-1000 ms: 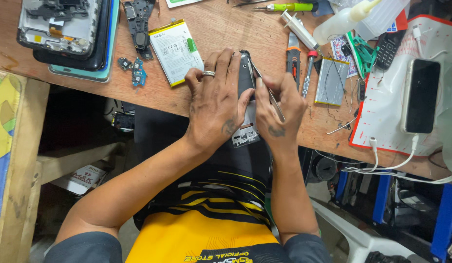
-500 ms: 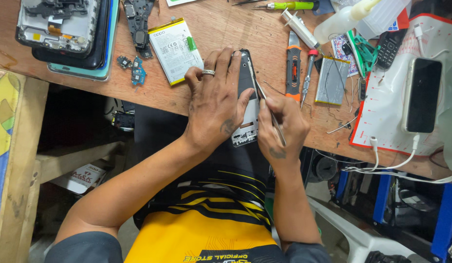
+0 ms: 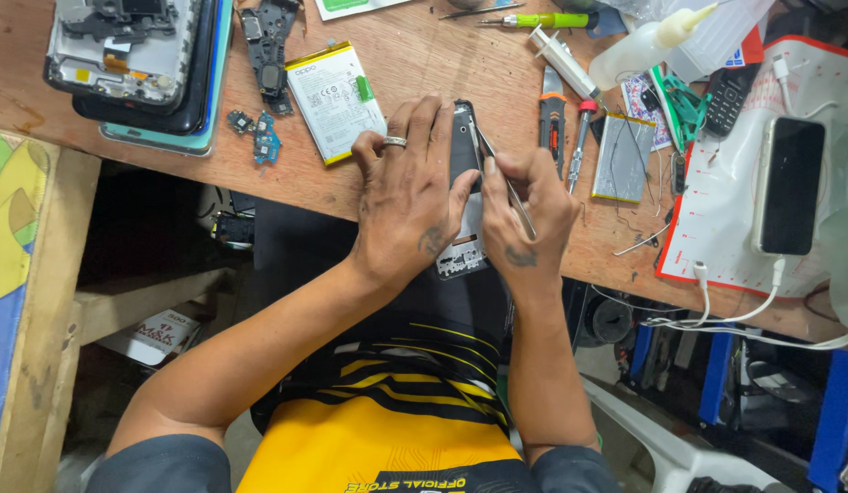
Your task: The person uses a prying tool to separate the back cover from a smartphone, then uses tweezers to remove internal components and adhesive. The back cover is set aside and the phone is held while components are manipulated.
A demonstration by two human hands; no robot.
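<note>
Wooden workbench point(image 3: 424, 73) fills the top of the view, its far edge cut off at 12 o'clock and its near edge running down toward 4 o'clock. White repair mat with red border point(image 3: 716, 210) at 3 o'clock, partly cropped by the right edge; a pale phone with dark screen point(image 3: 787, 185) lies on it with white cables trailing off below. Stack of opened phones point(image 3: 136, 68) at 10 o'clock, top one showing bare internals, upper part cut off. Left hand point(image 3: 410, 196), ring on one finger, lies flat over the dark phone frame point(image 3: 464, 155) at centre and pins it to the bench edge; most of the frame is hidden under the palm, only the top strip and a pale lower corner show. Right hand point(image 3: 526, 210), just at 3 o'clock of the left, fingers closed around thin metal tweezers point(image 3: 501, 178) whose tip meets the frame's upper edge; whether the tip grips anything is too small to tell. White phone battery point(image 3: 335, 100) at 11 o'clock of the hands, near but apart. Silver flat battery point(image 3: 623, 157) at 2 o'clock. Clear squeeze bottle point(image 3: 652, 44) and syringe point(image 3: 563, 62) at 1 o'clock. Red-handled screwdriver point(image 3: 579, 141) and a dark orange tool point(image 3: 552, 119) just right of the hands. Small blue circuit board point(image 3: 264, 137) at 10 o'clock, details hard to make out.
</note>
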